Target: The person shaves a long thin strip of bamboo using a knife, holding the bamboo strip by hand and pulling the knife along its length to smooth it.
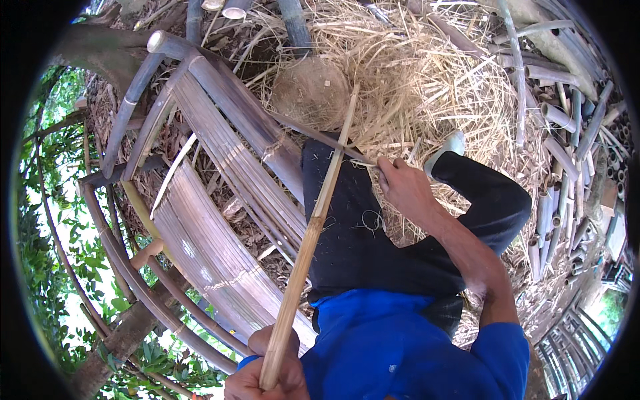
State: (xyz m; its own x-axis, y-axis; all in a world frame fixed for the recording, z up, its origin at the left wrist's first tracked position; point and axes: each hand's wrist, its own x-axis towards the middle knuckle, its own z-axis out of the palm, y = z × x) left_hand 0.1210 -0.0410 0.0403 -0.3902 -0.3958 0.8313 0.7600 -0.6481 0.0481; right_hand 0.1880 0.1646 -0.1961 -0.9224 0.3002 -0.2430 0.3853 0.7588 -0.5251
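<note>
A long split bamboo strip (308, 247) runs from the lower edge up and away across my lap. My left hand (270, 373) is closed round its near end. My right hand (403, 187) is closed on a long-bladed knife (310, 133); its grip is mostly hidden by the fingers. The blade lies crosswise at the strip, near its far part, over my thigh in black trousers (347, 233). Thin curled shavings (372, 220) cling to the trousers. Beyond the blade, a round chopping block (310, 90) sits among the shavings.
On the left stands a bamboo bench (207, 240) with a slatted seat and thick pole frame. Pale shavings (427, 80) cover the ground ahead. Many cut bamboo pieces (563, 153) are piled along the right. Green foliage (73, 233) shows beyond the bench.
</note>
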